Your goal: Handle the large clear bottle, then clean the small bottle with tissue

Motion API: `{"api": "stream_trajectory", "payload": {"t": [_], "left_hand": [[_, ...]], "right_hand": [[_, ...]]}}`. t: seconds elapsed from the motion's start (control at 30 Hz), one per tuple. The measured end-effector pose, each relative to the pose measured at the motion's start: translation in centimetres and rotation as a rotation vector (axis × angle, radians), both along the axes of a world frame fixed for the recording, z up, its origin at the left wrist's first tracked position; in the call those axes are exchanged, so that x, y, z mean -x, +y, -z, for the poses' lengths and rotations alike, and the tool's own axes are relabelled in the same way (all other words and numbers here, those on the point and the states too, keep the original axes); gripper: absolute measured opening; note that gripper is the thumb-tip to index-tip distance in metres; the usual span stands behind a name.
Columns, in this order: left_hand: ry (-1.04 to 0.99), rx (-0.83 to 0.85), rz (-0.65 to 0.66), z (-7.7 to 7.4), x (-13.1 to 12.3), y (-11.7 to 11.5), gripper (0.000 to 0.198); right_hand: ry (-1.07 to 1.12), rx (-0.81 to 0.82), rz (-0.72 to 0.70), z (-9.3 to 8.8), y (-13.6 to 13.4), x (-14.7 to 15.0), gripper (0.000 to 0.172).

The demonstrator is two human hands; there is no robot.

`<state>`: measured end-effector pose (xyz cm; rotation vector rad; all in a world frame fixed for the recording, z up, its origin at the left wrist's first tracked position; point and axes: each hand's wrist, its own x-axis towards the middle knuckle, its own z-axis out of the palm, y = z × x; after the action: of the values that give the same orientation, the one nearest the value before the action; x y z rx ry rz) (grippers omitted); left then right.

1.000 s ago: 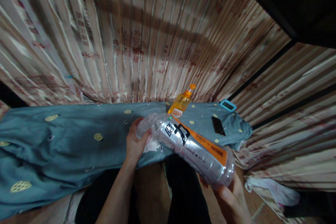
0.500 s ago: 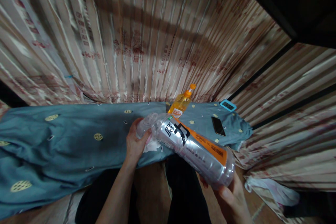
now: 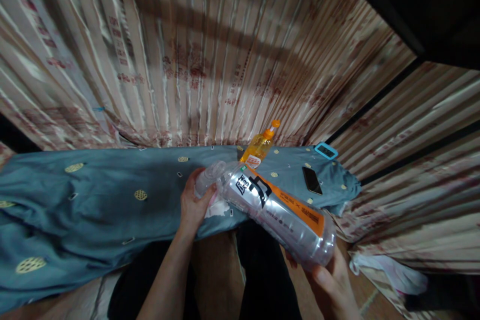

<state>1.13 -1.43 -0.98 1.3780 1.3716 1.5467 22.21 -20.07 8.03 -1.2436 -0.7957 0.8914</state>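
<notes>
My right hand (image 3: 328, 277) is closed round the base end of a large clear plastic bottle (image 3: 277, 215) with a silver and orange label. The bottle is tilted, its neck end lower left of the pump bottle and its base toward me on the right. My left hand (image 3: 195, 200) is wrapped round a small clear plastic bottle (image 3: 205, 180). The mouths of the two bottles meet or nearly meet; whether they touch I cannot tell. Beneath them a white piece of paper or tissue (image 3: 217, 208) lies on the cloth.
Behind the large bottle stands a pump bottle (image 3: 258, 147) of orange liquid. A phone (image 3: 312, 180) and a blue-framed device (image 3: 326, 150) lie to the right on the blue-grey patterned cloth (image 3: 105, 185). Pleated curtains (image 3: 195, 60) hang behind; a whitish bag (image 3: 390, 272) lies lower right.
</notes>
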Motion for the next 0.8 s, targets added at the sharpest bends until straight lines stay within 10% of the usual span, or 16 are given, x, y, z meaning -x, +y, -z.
{"api": "stream_trajectory", "payload": {"t": [0.8], "left_hand": [[-0.045,0.009,0.015,-0.44,0.04,-0.13,0.058]], "right_hand": [[0.036,-0.011,0.002,-0.26,0.15,0.25,0.097]]}}
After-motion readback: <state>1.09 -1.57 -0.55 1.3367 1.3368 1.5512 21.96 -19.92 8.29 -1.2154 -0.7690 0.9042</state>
